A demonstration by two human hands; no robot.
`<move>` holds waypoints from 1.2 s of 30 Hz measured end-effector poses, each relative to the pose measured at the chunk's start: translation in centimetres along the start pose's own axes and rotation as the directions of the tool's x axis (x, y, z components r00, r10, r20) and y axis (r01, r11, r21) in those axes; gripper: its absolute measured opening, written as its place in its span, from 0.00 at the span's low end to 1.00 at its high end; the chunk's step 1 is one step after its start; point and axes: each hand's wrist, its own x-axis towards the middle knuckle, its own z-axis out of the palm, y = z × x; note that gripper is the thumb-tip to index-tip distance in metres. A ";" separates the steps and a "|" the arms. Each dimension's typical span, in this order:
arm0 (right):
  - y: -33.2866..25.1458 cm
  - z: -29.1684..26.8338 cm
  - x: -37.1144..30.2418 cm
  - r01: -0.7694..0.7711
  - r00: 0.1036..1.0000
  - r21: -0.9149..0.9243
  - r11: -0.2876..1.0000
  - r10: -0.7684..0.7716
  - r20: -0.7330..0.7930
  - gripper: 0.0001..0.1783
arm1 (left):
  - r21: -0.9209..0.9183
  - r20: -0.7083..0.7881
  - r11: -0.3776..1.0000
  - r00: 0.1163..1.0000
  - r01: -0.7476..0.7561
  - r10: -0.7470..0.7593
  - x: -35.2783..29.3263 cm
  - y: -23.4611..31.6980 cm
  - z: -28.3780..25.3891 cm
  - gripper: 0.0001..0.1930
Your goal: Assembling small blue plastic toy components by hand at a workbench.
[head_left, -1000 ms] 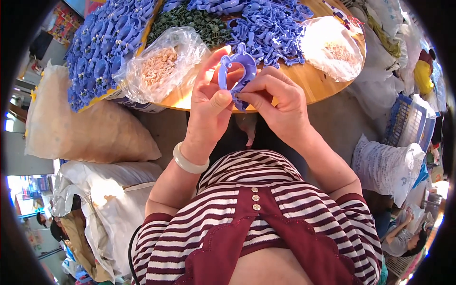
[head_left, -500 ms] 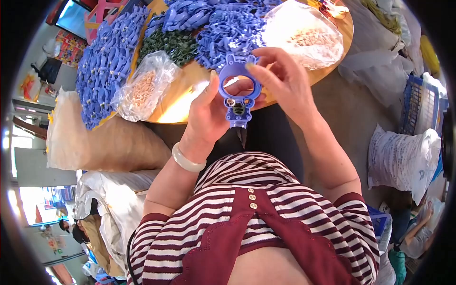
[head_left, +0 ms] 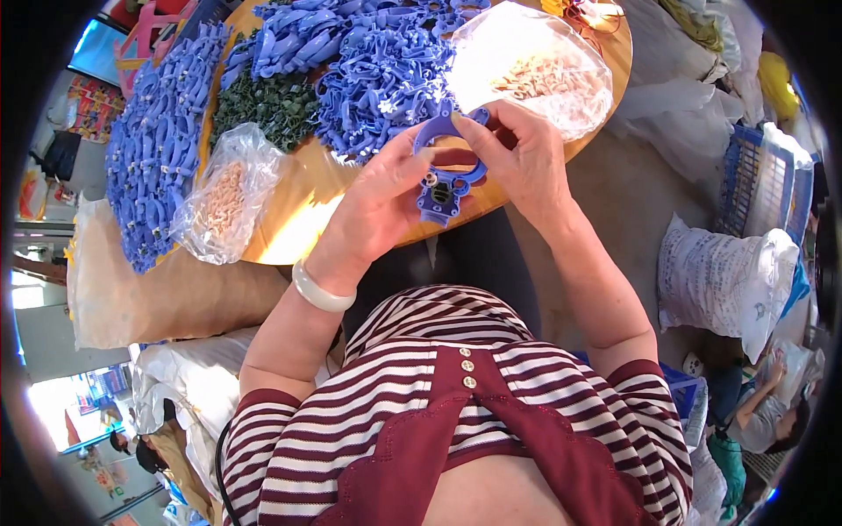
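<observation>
Between my hands, over the table's near edge, is a blue-violet plastic ring part [head_left: 443, 207] with ear-like tips at its far side and a small body at its near end. The body carries screw-post holes and a dark insert at its middle. My left hand [head_left: 379, 195] is closed round the part's left side, thumb at the ring and fingers behind it. With thumb and fingertips, my right hand [head_left: 531, 162] pinches the ring's far right rim. Whether a small piece sits in that pinch is hidden.
On the wooden table [head_left: 303, 171] lie a heap of blue parts [head_left: 386, 83], dark green pieces [head_left: 267, 110], rows of blue assemblies [head_left: 162, 145], and clear bags of beige pieces [head_left: 224, 197] [head_left: 544, 74]. White sacks [head_left: 724, 276] and a blue crate [head_left: 741, 180] stand right.
My right fingers have closed onto the ring's far right rim, where they were looser before. The part has tilted slightly. The whole view has shifted, with the table now further left.
</observation>
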 end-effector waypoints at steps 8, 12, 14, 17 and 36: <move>-1.2 2.6 0.3 -0.031 0.999 -0.086 0.996 0.032 0.019 0.13 | 0.030 -0.037 1.000 0.999 -0.005 0.006 0.2 -0.4 -3.5 0.17; -1.2 3.8 0.7 -0.027 1.000 -0.109 0.994 0.028 0.009 0.13 | -0.015 -0.034 1.000 0.999 0.024 -0.025 0.0 0.0 -4.1 0.17; -1.5 4.0 1.1 0.045 0.999 -0.139 0.989 -0.044 0.011 0.13 | -0.040 -0.032 0.998 0.998 0.056 -0.057 -0.1 0.6 -4.0 0.18; -0.9 3.9 1.5 0.027 0.999 -0.157 0.987 -0.023 0.025 0.14 | -0.015 0.005 0.996 0.996 0.084 -0.084 0.2 1.3 -4.6 0.19; 2.3 -4.6 6.5 -0.105 0.994 -0.198 0.974 0.107 -0.002 0.09 | -0.083 0.137 0.996 0.990 -0.023 0.034 4.6 3.5 -5.0 0.33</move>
